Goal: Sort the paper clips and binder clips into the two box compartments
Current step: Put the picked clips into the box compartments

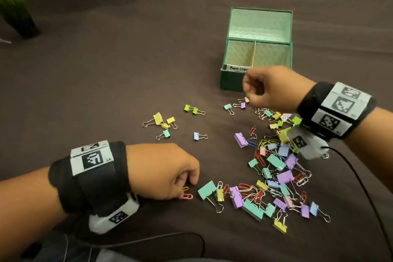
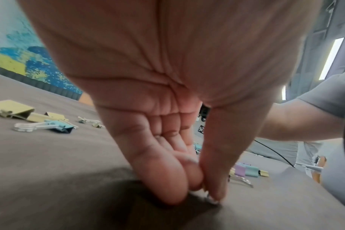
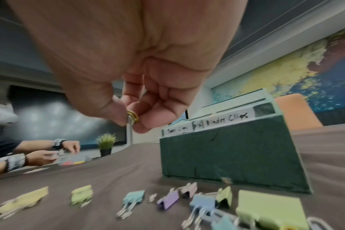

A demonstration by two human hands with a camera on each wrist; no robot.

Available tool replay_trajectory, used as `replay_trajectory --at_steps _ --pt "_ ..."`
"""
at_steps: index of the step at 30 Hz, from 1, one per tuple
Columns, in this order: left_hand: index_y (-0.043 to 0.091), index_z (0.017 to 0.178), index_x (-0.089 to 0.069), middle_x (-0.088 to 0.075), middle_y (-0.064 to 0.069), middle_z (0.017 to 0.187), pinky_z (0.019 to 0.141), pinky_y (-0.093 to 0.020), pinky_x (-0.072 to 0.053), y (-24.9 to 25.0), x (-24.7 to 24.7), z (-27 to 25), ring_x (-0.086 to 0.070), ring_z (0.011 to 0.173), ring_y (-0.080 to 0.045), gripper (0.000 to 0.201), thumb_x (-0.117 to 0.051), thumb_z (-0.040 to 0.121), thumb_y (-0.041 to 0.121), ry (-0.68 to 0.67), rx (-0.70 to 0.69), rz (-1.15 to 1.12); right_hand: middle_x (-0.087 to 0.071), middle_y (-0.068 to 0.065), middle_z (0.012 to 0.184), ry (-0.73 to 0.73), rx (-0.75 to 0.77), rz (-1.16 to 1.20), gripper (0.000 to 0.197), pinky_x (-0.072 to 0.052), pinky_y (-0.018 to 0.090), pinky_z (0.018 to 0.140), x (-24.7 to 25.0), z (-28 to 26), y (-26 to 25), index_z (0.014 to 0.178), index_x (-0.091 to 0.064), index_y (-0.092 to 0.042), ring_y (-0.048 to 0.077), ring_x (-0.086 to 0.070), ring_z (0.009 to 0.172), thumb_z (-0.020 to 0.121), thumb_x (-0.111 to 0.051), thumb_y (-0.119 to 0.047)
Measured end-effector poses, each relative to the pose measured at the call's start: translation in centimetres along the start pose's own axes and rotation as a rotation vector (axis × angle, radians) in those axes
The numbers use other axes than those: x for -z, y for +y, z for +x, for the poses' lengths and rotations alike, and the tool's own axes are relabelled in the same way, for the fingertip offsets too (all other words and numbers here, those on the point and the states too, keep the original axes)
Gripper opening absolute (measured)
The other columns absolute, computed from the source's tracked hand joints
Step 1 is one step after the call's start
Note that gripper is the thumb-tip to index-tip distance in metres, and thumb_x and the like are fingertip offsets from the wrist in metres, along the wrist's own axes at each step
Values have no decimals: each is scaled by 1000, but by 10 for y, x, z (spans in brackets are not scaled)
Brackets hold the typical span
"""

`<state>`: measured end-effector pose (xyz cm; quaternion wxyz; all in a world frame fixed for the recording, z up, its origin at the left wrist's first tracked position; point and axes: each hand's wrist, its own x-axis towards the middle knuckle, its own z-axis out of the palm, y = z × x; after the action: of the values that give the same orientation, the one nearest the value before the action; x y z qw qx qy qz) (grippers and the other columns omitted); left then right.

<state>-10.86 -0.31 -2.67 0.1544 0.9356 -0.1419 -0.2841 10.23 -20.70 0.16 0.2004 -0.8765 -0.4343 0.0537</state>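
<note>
R hand (image 1: 270, 87) pinching thin yellow wire paper clip (image 3: 132, 116) at 6 o'clock of felt-covered green box (image 1: 231, 81), L hand (image 1: 163, 171) fingertips pinching pink paper clip (image 1: 187, 196) on brown cloth (image 1: 106, 91).

R hand (image 1: 274, 87) pinches yellow paper clip (image 1: 248, 92) before green box (image 1: 231, 81); L hand (image 1: 163, 170) fingertips on tablecloth (image 1: 106, 91).

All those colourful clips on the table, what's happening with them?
A person is sorting them into the green box. Their right hand pinches a yellow paper clip near the box. Their left hand reaches down at paper clips on the table. Both compartments look empty, and most clips lie in a pile.
</note>
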Motion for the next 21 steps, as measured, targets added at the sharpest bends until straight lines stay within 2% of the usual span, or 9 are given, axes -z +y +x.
replay_trajectory --at_steps 4,6,9,12,15,18,21 --pt "31 110 -59 -69 14 89 67 -16 -44 4 -7 -3 -51 63 8 20 -63 91 37 51 -19 81 -60 -4 71 194 -87 41 19 -45 24 64 16 33 20 77 -56 -25 13 -52 62 81 -66 -9" --pt "34 112 -56 -64 14 98 73 -19 -45 8 -7 -8 -52 73 3 23 -58 92 46 74 -39 121 -62 1 74 276 -138 50 15 -45 23 62 23 51 29 81 -60 -21 16 -53 65 81 -66 -8" --pt "38 116 -52 -51 14 112 78 -23 -41 14 -8 -12 -56 95 -5 31 -57 90 54 63 -54 184 -60 -3 72 337 -207 66 16 -42 20 59 27 78 39 79 -60 -23 14 -54 64 82 -66 -9" --pt "35 109 -53 -48 12 114 76 -26 -37 20 -11 -11 -56 99 -14 20 -55 93 46 89 -72 239 -59 -7 72 325 -253 70 13 -44 23 61 25 97 44 80 -63 -23 11 -54 64 83 -70 -12" --pt "32 105 -57 -52 10 111 74 -25 -37 20 -13 -12 -56 95 -13 13 -55 94 39 122 -67 220 -65 -4 80 303 -255 33 6 -42 21 61 20 104 40 84 -69 -22 13 -59 71 85 -74 -19" --pt "31 102 -56 -58 9 105 74 -27 -41 19 -15 -12 -56 92 -13 12 -54 91 34 138 -64 198 -72 0 90 284 -236 -10 4 -48 27 74 17 102 37 88 -73 -22 18 -66 83 86 -73 -19" --pt "30 99 -56 -61 8 95 70 -25 -42 18 -19 -11 -55 83 -10 14 -54 86 26 129 -71 145 -72 2 99 281 -223 -44 7 -55 37 83 16 92 33 95 -73 -22 23 -67 92 89 -69 -19"
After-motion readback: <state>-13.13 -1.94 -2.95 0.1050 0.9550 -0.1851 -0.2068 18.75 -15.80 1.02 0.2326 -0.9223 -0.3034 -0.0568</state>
